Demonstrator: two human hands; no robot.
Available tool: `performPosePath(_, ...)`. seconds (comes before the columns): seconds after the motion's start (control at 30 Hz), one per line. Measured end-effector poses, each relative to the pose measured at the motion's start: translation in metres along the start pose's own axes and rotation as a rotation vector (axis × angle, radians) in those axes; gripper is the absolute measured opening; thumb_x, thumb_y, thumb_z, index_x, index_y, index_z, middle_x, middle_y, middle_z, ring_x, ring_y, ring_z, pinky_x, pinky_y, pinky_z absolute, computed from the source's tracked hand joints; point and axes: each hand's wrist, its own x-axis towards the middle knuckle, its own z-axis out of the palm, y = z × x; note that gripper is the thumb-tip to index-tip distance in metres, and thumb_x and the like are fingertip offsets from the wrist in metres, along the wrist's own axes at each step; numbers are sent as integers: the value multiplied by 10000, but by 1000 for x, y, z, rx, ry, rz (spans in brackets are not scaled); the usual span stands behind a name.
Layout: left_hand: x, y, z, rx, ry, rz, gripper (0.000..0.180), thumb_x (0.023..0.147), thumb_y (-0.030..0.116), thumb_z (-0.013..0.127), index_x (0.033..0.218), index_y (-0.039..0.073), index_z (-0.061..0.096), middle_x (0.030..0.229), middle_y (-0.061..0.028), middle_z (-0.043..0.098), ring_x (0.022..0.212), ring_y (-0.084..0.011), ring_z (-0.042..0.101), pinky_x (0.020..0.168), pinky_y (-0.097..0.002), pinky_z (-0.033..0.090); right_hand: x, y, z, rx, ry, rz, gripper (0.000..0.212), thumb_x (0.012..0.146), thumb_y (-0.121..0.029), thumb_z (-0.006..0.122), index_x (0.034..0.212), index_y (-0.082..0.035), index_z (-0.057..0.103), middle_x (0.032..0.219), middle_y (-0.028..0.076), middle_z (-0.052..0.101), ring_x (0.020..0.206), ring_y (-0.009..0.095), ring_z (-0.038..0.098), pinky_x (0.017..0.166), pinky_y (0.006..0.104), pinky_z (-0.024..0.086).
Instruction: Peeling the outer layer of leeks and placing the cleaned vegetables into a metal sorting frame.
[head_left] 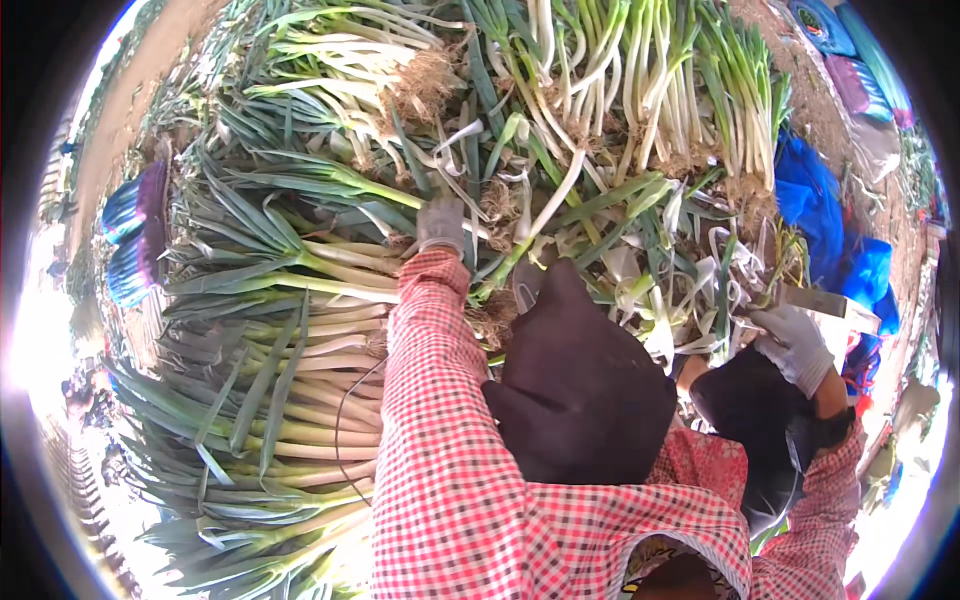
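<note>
My left hand (440,222), in a pale glove, is closed around a long green onion (385,191) among the piled stalks. Its green leaves stretch to the left, and a white end shows past the glove's right side. My right hand (797,347), also gloved, is beside my right knee, its fingers bent next to a light-coloured box (828,307). What those fingers hold, if anything, I cannot make out. Loose peeled leaves (655,285) lie between the hands, in front of my dark-clothed left knee (585,390).
Rows of green onions (330,345) lie along my left side. More bunches with white stalks (650,90) and a rooty bundle (420,85) lie at the far side. Blue plastic (808,190) is crumpled at the right. Colourful packs (136,235) stand at the far left.
</note>
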Motion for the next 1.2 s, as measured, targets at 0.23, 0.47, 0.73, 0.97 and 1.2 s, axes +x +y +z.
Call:
performPosePath(0.23, -11, -13, -38, 4, -65, 101, 290, 756, 197, 642, 1045, 215, 616, 971, -60, 656, 1011, -215, 588, 1021, -407, 289, -5, -4, 3, 63, -8, -22, 311, 727, -144, 616, 1021, -54, 570, 810, 156, 558, 774, 356, 548, 673, 428, 440)
performPosePath(0.47, -52, -6, -248, -492, 906, 105, 402, 661, 213, 742, 1034, 150, 608, 881, -114, 582, 810, -270, 556, 756, -411, 447, 15, -60, -9, -22, 381, -161, 367, 753, -175, 614, 1089, -50, 537, 896, 168, 548, 838, 352, 539, 726, 421, 432)
performPosePath(0.73, -120, 92, -518, -1111, 1440, 966, 360, 759, 240, 688, 977, -12, 553, 860, -106, 604, 716, -204, 549, 647, -314, 453, 36, -191, -116, -35, 1534, -273, 656, 736, -380, 668, 1216, 18, 466, 1110, 190, 578, 1031, 349, 548, 864, 411, 441)
performPosePath(0.97, -152, 211, -496, -1613, 712, 984, 397, 772, 246, 669, 1049, 5, 518, 930, -112, 585, 754, -211, 550, 674, -317, 456, -99, -172, -187, -644, 1944, 16, 545, 706, -122, 519, 1234, -7, 452, 705, 60, 468, 670, 230, 481, 620, 365, 399)
performPosePath(1.2, -144, 283, -457, -1584, 256, 893, 440, 786, 251, 650, 1122, 22, 483, 1000, -117, 567, 792, -217, 550, 700, -320, 459, -244, -138, -132, -1003, 1206, 305, 369, 791, -211, 484, 1155, -270, 489, 664, 0, 490, 542, 170, 533, 493, 319, 366)
